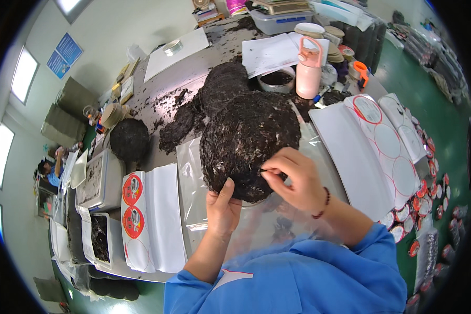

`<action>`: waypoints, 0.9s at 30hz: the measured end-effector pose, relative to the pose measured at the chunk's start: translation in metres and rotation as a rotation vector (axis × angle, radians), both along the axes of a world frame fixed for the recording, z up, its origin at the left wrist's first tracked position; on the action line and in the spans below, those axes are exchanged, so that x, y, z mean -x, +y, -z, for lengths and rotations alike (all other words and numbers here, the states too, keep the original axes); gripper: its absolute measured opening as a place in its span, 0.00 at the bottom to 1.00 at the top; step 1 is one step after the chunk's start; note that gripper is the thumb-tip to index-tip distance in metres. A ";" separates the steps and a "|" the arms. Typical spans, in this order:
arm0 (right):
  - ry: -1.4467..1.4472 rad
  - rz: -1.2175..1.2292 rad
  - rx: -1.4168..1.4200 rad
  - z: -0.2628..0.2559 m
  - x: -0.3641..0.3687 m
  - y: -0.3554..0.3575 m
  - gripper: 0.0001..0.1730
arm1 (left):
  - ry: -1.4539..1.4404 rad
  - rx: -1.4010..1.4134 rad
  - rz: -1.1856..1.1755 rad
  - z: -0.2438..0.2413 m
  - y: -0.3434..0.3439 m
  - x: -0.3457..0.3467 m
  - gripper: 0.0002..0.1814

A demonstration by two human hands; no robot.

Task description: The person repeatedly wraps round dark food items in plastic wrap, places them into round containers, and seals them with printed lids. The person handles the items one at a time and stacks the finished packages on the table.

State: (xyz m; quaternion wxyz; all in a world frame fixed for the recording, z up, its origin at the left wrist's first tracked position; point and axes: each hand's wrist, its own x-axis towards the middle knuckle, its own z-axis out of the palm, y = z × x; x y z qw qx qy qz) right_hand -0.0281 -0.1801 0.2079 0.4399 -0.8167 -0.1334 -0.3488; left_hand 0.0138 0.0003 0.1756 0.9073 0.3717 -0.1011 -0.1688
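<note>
A large round disc of dark, pressed, fibrous dried material (251, 137) is held tilted up over the table. My left hand (224, 204) grips its lower left edge, thumb on the face and fingers behind. My right hand (294, 176) is at its lower right face, thumb and index finger pinched on a small dark bit. Behind the disc lie more dark discs (224, 84) and a loose flat piece (176, 129). Clear plastic sheeting (192, 184) covers the table beneath my hands.
Left stand sheets with red round labels (133, 223), a plastic box (98, 180) and another dark disc (129, 139). Right lie label sheets (376, 145). Beyond are a pink bottle (308, 76), a white bowl (276, 80) and a blue marker (320, 96). A person (53, 172) is at far left.
</note>
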 end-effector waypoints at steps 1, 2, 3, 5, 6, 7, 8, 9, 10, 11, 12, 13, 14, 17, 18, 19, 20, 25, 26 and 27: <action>0.000 0.038 -0.013 0.003 -0.001 0.006 0.08 | -0.029 0.009 0.032 0.000 -0.002 0.006 0.14; -0.001 0.066 -0.028 0.008 -0.002 0.011 0.08 | -0.049 -0.005 0.023 0.000 -0.005 0.011 0.14; -0.001 0.093 -0.075 0.013 -0.002 0.016 0.08 | -0.069 -0.018 0.014 0.000 -0.008 0.016 0.14; 0.017 0.114 -0.138 0.018 0.002 0.019 0.08 | -0.100 -0.031 0.011 0.003 -0.010 0.021 0.13; 0.029 0.123 -0.167 0.020 0.004 0.019 0.08 | -0.092 -0.039 0.013 0.003 -0.011 0.023 0.13; 0.029 0.129 -0.171 0.021 0.005 0.019 0.08 | -0.085 -0.047 0.014 0.002 -0.012 0.024 0.13; 0.032 0.135 -0.173 0.022 0.007 0.017 0.08 | -0.076 -0.054 0.016 0.002 -0.014 0.025 0.13; 0.034 0.141 -0.175 0.022 0.009 0.016 0.08 | -0.070 -0.055 0.026 0.003 -0.016 0.025 0.13; 0.035 0.150 -0.169 0.023 0.011 0.013 0.07 | -0.064 -0.055 0.038 0.004 -0.018 0.025 0.13; 0.039 0.158 -0.165 0.025 0.013 0.011 0.06 | -0.057 -0.058 0.049 0.005 -0.020 0.025 0.13; 0.042 0.167 -0.162 0.026 0.016 0.008 0.06 | -0.058 -0.058 0.064 0.008 -0.023 0.025 0.13; 0.027 0.192 -0.144 0.027 0.017 0.004 0.07 | -0.059 -0.059 0.080 0.011 -0.027 0.024 0.13; 0.015 0.223 -0.128 0.030 0.018 0.000 0.08 | -0.057 -0.061 0.103 0.014 -0.031 0.024 0.13; 0.059 0.249 -0.173 0.038 0.023 -0.016 0.08 | 0.008 -0.104 0.131 0.020 -0.047 0.024 0.14; 0.088 0.250 -0.205 0.042 0.025 -0.023 0.08 | 0.044 -0.108 0.167 0.021 -0.055 0.023 0.14; 0.122 0.203 -0.249 0.047 0.027 -0.032 0.07 | 0.081 -0.114 0.203 0.019 -0.063 0.021 0.14; 0.156 0.154 -0.293 0.053 0.030 -0.043 0.06 | 0.117 -0.118 0.236 0.018 -0.071 0.019 0.14; 0.319 -0.014 -0.493 0.077 0.063 -0.100 0.09 | 0.173 -0.137 0.300 0.042 -0.105 0.000 0.17; 0.303 0.063 -0.484 0.086 0.073 -0.119 0.08 | 0.195 -0.150 0.298 0.047 -0.108 -0.002 0.17; 0.261 0.232 -0.435 0.091 0.083 -0.140 0.06 | 0.217 -0.165 0.293 0.051 -0.108 -0.004 0.17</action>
